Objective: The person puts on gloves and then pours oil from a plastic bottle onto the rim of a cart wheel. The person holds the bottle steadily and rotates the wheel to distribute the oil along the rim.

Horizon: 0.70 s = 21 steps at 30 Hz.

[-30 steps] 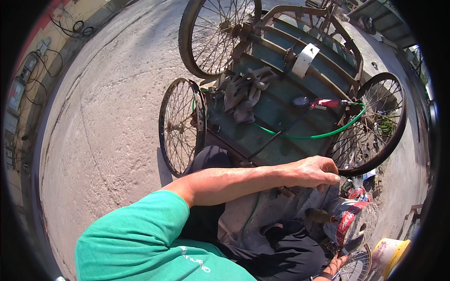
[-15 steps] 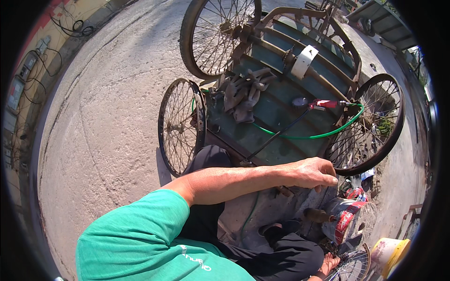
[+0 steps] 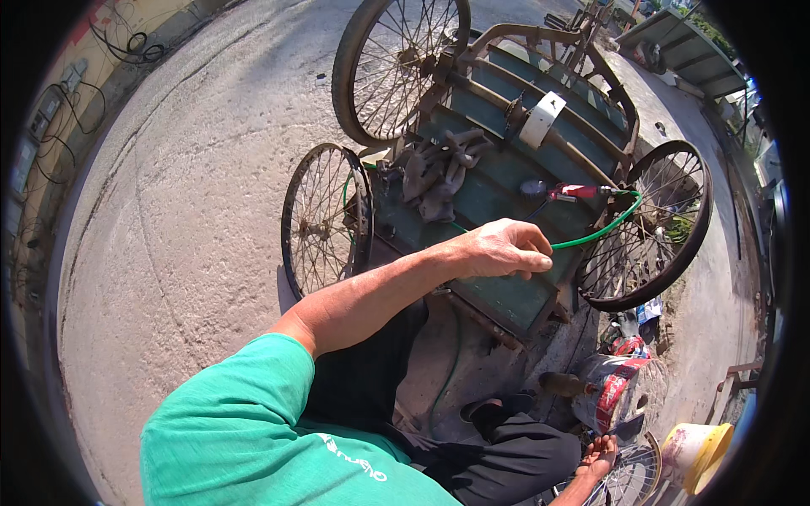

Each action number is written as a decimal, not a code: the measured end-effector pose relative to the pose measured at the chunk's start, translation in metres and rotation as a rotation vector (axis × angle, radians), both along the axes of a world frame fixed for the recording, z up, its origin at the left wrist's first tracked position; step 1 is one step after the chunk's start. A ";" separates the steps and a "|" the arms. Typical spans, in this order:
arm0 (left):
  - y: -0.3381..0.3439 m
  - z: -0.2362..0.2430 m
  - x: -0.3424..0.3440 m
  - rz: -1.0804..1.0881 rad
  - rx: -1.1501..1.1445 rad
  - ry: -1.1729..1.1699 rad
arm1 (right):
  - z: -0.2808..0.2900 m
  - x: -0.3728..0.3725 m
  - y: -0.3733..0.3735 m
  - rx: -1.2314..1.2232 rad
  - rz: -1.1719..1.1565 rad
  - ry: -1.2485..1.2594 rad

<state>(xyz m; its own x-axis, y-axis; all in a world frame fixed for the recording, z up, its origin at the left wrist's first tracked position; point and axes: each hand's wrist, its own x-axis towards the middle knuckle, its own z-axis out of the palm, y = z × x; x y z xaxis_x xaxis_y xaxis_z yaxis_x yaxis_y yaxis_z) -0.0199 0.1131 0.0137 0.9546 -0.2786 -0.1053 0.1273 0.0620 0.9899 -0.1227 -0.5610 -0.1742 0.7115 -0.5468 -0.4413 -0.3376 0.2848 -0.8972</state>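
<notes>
My left hand (image 3: 509,248) hangs over the green underside of an upturned cart (image 3: 515,295), thumb and fingers drawn together; anything pinched between them is hidden. Beyond it, a red-handled tyre inflator (image 3: 582,192) with a round gauge lies on the cart, joined to a green hose (image 3: 597,234). At the lower right, my right hand (image 3: 597,456) is turned palm up with its fingers loosely curled and apart, and nothing shows in it. It is beside a loose spoked wheel (image 3: 634,472), partly cut off by the view's edge.
Cart wheels stand at the far left (image 3: 403,59), near left (image 3: 325,228) and right (image 3: 645,226). Crumpled grey cloth, perhaps gloves (image 3: 437,175), lies on the cart. Near my right hand are a red-and-white bucket (image 3: 612,392) and a yellow-rimmed bucket (image 3: 696,455). Rough concrete (image 3: 186,211) spreads leftward.
My left hand has moved left and away from me, from near the right wheel to over the cart. My right hand has lifted off the loose wheel and turned palm up.
</notes>
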 end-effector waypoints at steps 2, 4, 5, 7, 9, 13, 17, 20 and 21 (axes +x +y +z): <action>0.041 -0.015 -0.011 0.139 0.065 0.089 | 0.075 0.028 0.048 0.045 -0.034 -0.166; 0.079 -0.041 -0.018 0.329 0.118 0.144 | 0.130 0.050 0.090 0.138 0.139 -0.339; 0.098 -0.057 -0.019 0.431 0.149 0.150 | 0.159 0.058 0.129 0.179 0.278 -0.424; 0.127 -0.082 -0.016 0.580 0.300 0.191 | 0.202 0.069 0.210 0.237 0.433 -0.493; 0.142 -0.106 -0.009 0.656 0.404 0.193 | 0.217 0.075 0.273 0.204 0.603 -0.536; 0.165 -0.149 0.010 0.765 0.709 0.180 | 0.198 0.083 0.367 0.296 0.839 -0.407; 0.157 -0.152 0.030 0.811 0.949 0.168 | 0.140 0.085 0.382 0.357 0.883 -0.222; 0.186 -0.202 0.042 0.831 1.113 0.141 | 0.130 0.085 0.390 0.209 0.963 -0.097; 0.197 -0.225 0.044 0.888 1.148 0.027 | 0.130 0.087 0.390 0.195 0.968 -0.111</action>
